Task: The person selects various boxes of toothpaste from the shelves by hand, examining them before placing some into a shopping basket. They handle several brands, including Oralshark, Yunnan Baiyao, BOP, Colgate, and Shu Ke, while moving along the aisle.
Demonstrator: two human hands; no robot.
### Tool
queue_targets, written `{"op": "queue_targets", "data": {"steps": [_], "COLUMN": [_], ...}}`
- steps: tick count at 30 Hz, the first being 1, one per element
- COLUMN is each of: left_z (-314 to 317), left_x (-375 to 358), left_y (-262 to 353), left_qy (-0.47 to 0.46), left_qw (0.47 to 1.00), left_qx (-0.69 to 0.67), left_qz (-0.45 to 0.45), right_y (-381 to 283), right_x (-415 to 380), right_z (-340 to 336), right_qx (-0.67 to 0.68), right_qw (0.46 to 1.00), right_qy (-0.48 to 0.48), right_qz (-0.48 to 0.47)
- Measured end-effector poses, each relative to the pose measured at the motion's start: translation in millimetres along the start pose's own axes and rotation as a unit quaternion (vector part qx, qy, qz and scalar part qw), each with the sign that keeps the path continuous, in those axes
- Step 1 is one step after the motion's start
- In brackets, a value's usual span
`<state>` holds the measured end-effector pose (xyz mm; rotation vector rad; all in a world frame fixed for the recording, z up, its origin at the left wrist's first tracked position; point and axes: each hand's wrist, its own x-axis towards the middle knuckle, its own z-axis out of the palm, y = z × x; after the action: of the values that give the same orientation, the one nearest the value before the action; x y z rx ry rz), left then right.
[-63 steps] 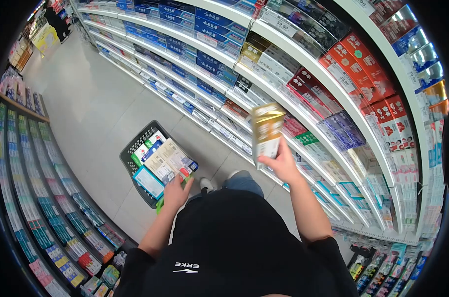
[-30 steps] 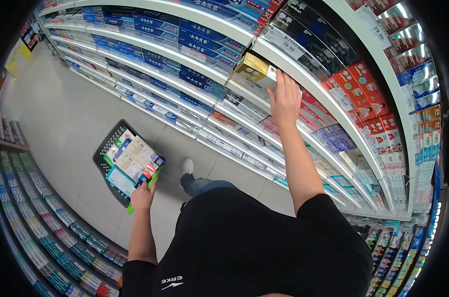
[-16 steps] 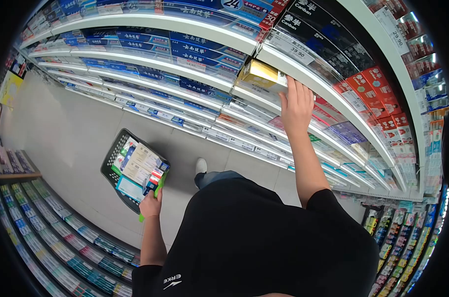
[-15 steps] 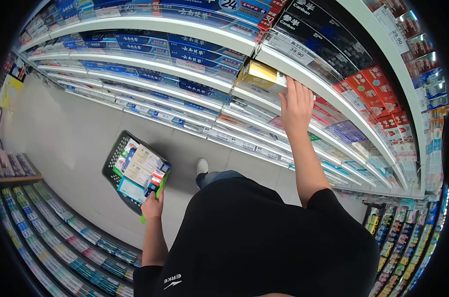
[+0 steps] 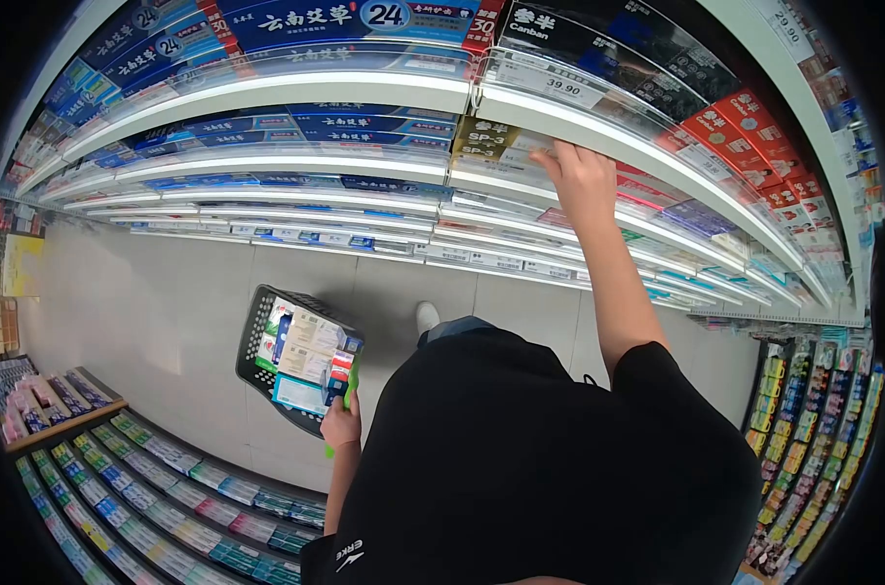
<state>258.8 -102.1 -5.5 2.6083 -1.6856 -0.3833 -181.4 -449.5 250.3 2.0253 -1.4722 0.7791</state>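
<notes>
My left hand is closed around the green handle of a dark perforated shopping basket. Inside the basket lie several packages, among them a beige carton and a light-blue box. My right hand reaches into a shelf below the 39.90 price tag. Its thumb stands apart from the fingers, whose tips are partly hidden by the shelf edge. Just left of the thumb, gold toothpaste boxes marked SP-3 sit stacked on that shelf.
Blue toothpaste boxes fill the shelves to the left; black Canban boxes and red boxes stand above right. White shelf edges curve across. Low racks of packaged goods line the lower left, and more racks the right.
The gold box under my right hand, sticking out before, now sits back in the shelf, and the thumb has come off it. The view has turned; my left hand still grips the basket handle.
</notes>
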Motion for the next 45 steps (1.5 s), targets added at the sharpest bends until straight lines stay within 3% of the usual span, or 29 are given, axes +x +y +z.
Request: {"op": "queue_targets", "data": {"steps": [3, 24, 34, 38, 41, 43, 44, 45], "left_z": [-3, 1, -10, -40, -25, -14, 31, 23], "left_x": [0, 14, 23, 26, 40, 52, 59, 64], "left_y": [2, -16, -13, -9, -35, -48, -87, -87], "left_qy": [-0.009, -0.028, -0.056, -0.134, -0.171, -0.057, -0.030, -0.092], "left_qw": [1.000, 0.999, 0.998, 0.982, 0.898, 0.901, 0.901, 0.864], "left_qx": [0.009, -0.035, -0.025, -0.109, -0.353, -0.316, -0.229, -0.258], "left_qz": [-0.021, -0.016, -0.016, -0.075, -0.200, -0.292, -0.367, -0.422], "right_y": [2, -6, 24, 27, 9, -2, -10, -13], "right_x": [7, 11, 3, 1, 2, -8, -14, -24], "right_z": [-2, -2, 16, 18, 2, -13, -20, -23], "right_qx": [-0.012, 0.022, -0.148, -0.187, -0.181, -0.064, -0.006, 0.022], "right_qw": [0.999, 0.999, 0.986, 0.981, 0.980, 0.986, 0.982, 0.983], "right_qy": [0.024, -0.031, 0.014, -0.016, 0.032, 0.048, 0.057, 0.014], "right_qz": [-0.027, 0.039, -0.070, -0.039, -0.077, -0.146, -0.181, -0.181]}}
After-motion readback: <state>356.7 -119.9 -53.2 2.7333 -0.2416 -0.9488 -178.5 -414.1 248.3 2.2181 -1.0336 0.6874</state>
